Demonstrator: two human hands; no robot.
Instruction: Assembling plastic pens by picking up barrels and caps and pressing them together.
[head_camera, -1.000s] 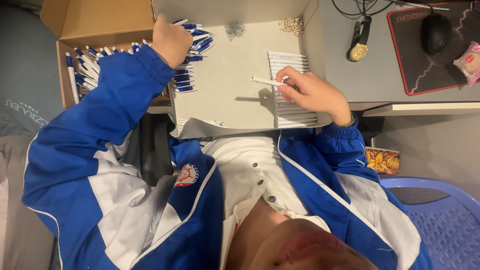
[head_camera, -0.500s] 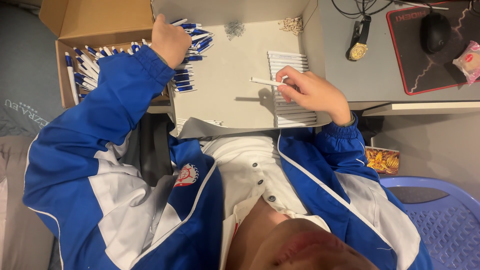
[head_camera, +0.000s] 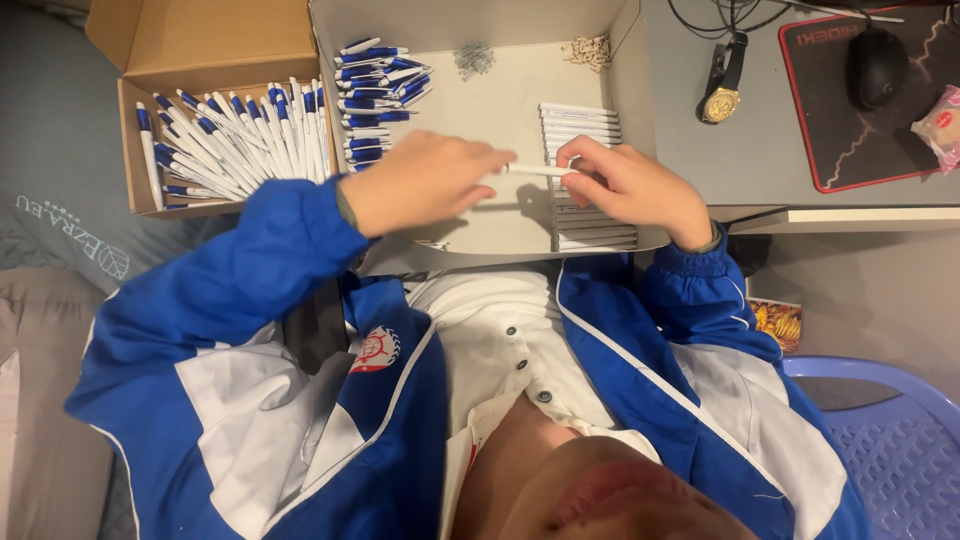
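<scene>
My left hand (head_camera: 425, 180) and my right hand (head_camera: 625, 185) meet over a shallow cardboard tray (head_camera: 500, 75), both pinching one thin white pen barrel (head_camera: 535, 170) held level between them. Under my right hand lies a neat row of white pen barrels (head_camera: 585, 130). A pile of finished blue-and-white pens (head_camera: 375, 85) sits at the tray's far left. Small heaps of springs (head_camera: 473, 58) and tiny tan parts (head_camera: 587, 50) lie at the tray's far edge.
An open cardboard box (head_camera: 210, 45) on the left holds several blue-and-white pens (head_camera: 235, 135). On the grey desk to the right lie a wristwatch (head_camera: 722, 85), a black mouse (head_camera: 876, 65) on a mouse pad (head_camera: 830, 150) and a wrapped snack (head_camera: 940, 125). A blue plastic stool (head_camera: 890, 450) stands lower right.
My left hand has come away from the pen pile at the tray's far left and moved right to meet my right hand on the white barrel.
</scene>
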